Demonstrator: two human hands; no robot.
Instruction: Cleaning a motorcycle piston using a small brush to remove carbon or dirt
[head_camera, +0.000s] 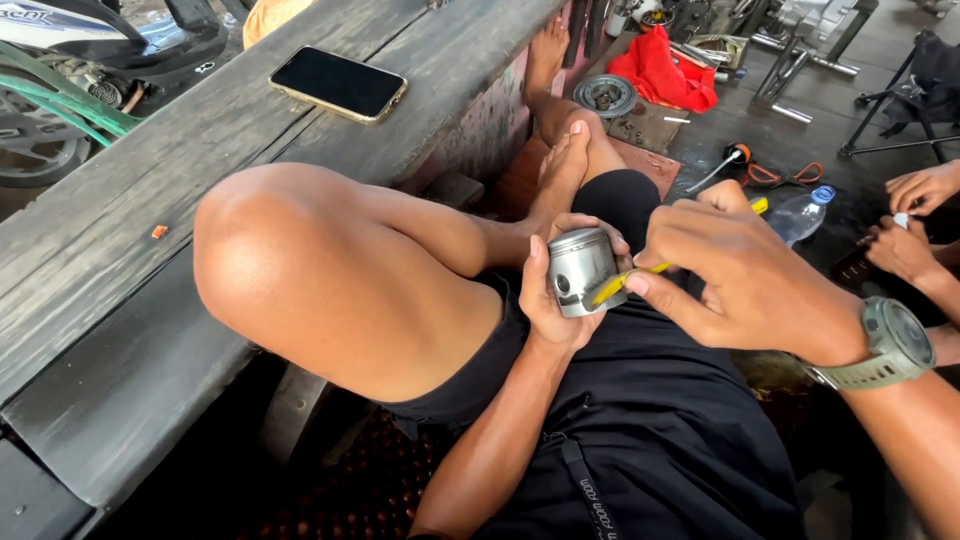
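Step in hand: working a thin yellow tool against the side of a metal piston, at its ring-groove band by the look of it; the work seems to be mid-way, judged from the tool tip lying against the piston wall.
Next move calls for: a steady grip on the piston and small, controlled pressure at the tool tip, since the tip could slip off the smooth metal toward the holding fingers.
Left hand (552, 300): wrapped around the piston from below and behind, thumb up along its left side, fingers curled round the far side; closed firmly on it.
Right hand (745, 270): fingers pinched narrow on the yellow tool, knuckles up; a grey-green wristwatch (892, 345) sits on that wrist.
Piston (582, 270): silver, cylindrical, crown up and slightly tilted, pin hole facing the camera; held over the person's lap above black shorts, not resting on any surface.
Yellow tool (615, 285): slim, slanting down-left, tip touching the piston's lower side; its rear end is hidden in the right hand.
Tabletop (120, 250): weathered dark wooden planks to the left; a smartphone (338, 83) lies face up near its far edge, well apart from the hands.
Floor beyond: a red cloth (665, 70), a round metal part (605, 95), and a clear plastic bottle (800, 212) with a blue cap.
Other person: two hands (915, 215) at the right edge, busy with something small that I cannot make out.
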